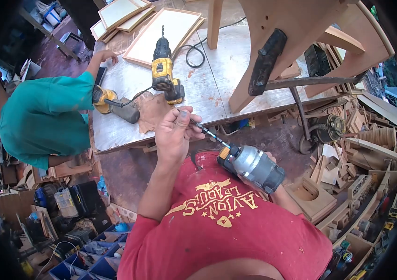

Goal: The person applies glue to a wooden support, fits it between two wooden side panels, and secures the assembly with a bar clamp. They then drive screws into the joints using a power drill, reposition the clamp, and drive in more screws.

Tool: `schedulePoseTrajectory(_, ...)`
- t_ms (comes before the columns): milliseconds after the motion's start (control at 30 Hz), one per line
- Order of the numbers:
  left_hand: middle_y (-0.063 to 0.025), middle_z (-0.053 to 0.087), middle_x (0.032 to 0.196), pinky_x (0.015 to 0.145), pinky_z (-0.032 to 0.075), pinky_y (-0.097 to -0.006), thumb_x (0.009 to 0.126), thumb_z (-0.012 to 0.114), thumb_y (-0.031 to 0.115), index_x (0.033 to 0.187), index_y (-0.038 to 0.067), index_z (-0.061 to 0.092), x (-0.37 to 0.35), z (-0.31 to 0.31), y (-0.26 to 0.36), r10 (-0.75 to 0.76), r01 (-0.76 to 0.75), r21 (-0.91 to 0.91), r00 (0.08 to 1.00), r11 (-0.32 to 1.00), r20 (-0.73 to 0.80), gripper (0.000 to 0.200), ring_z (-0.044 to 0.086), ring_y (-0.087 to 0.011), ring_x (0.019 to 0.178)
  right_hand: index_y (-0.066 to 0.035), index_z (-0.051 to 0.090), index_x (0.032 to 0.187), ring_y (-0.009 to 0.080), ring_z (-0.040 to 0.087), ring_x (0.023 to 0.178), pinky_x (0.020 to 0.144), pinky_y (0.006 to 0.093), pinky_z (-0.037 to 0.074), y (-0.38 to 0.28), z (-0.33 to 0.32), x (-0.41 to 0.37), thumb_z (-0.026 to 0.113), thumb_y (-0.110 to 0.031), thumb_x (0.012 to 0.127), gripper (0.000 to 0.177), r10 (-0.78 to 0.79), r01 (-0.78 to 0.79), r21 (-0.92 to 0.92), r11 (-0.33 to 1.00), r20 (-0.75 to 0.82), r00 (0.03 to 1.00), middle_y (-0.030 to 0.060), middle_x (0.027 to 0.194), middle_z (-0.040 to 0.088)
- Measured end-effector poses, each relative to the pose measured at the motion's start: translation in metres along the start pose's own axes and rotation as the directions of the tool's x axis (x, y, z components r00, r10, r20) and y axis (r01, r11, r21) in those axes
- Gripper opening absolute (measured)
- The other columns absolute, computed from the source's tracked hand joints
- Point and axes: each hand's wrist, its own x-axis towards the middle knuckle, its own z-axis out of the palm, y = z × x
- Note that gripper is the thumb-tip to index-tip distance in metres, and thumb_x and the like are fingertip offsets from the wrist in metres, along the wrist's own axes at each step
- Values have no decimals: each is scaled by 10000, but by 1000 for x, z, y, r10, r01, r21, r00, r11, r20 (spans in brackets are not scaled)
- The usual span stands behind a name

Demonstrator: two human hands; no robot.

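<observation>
Near the table's front edge, my left hand (180, 128) has its fingers pinched at the tip end of a long dark bit (212, 134). That bit sits in the nose of a grey and black power driver (257, 168), which points up and left in front of the red shirt (236, 219). Wrapped round the driver from behind is my right hand (269, 158), mostly hidden by the tool. A yellow and black drill (162, 70) with a bit fitted stands on the metal-topped table (198, 88), just beyond my left hand.
A co-worker in a green shirt (49, 116) is at the table's left end, beside a yellow corded tool (102, 99). Framed panels (161, 35) lie at the back. A large wooden piece with a clamp (267, 60) stands right. Wood offcuts (310, 196) fill the lower right.
</observation>
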Motion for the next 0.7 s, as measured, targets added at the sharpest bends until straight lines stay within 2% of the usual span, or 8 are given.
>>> schedulePoseTrajectory(167,-122,678,910,462,477,-210,981,604,257,1090,-15,577,3,8,2,-24,25,123,1000,992,-13,295,581,-84,574,-45,704,1082,123,713,790,707,249,555,7,10,-11,779,-128,771,331,208,-214,54,975,92,974,30,928,739)
schedulePoseTrajectory(300,-101,677,884,460,345,-178,997,576,297,1105,-33,590,12,17,-1,-70,73,-34,994,997,83,348,484,-41,552,-194,687,1091,231,687,777,711,364,559,-17,6,5,696,-267,798,302,326,-322,147,935,-4,945,28,910,697)
schedulePoseTrajectory(367,-84,676,873,479,317,-171,1012,548,315,1112,-40,605,16,19,-9,-93,118,-169,984,979,149,373,450,-29,558,-167,675,1057,223,687,783,717,353,557,-12,21,1,689,-253,811,261,419,-411,110,905,-59,906,28,892,698)
schedulePoseTrajectory(433,-84,665,891,523,371,-205,1029,493,308,1139,-21,608,31,4,-22,-83,58,247,992,967,94,366,480,-67,596,-126,631,1059,203,675,818,730,327,557,-19,22,2,667,-213,850,229,486,-486,-92,869,-30,874,61,962,686)
schedulePoseTrajectory(467,-83,660,900,545,398,-222,1037,466,305,1152,-11,609,40,-7,-34,-71,31,443,995,896,75,366,495,-86,614,-119,618,1078,196,667,827,731,320,557,-16,30,-1,665,-184,854,238,556,-556,10,831,-39,830,73,994,672)
schedulePoseTrajectory(500,-124,655,969,681,468,-317,980,544,290,1149,20,628,56,-21,-55,34,-148,750,986,645,165,329,564,-186,720,-111,606,1098,190,659,836,731,312,557,-8,41,-9,663,-156,858,250,622,-615,108,781,-40,782,85,1025,659)
schedulePoseTrajectory(600,-183,611,1134,850,453,-420,894,639,292,1159,47,628,95,-56,-105,22,-346,938,938,-28,346,361,576,-307,946,-84,543,1195,160,623,903,753,285,554,-10,42,-15,639,-68,887,322,603,-584,214,783,-28,797,121,1147,592)
schedulePoseTrajectory(700,-215,541,1229,933,402,-468,838,682,274,1189,58,627,118,-73,-122,-37,-422,892,906,-163,422,415,490,-362,1118,-85,518,1242,157,621,918,756,271,554,-27,41,-12,652,-42,879,389,669,-636,294,713,-17,743,127,1175,578)
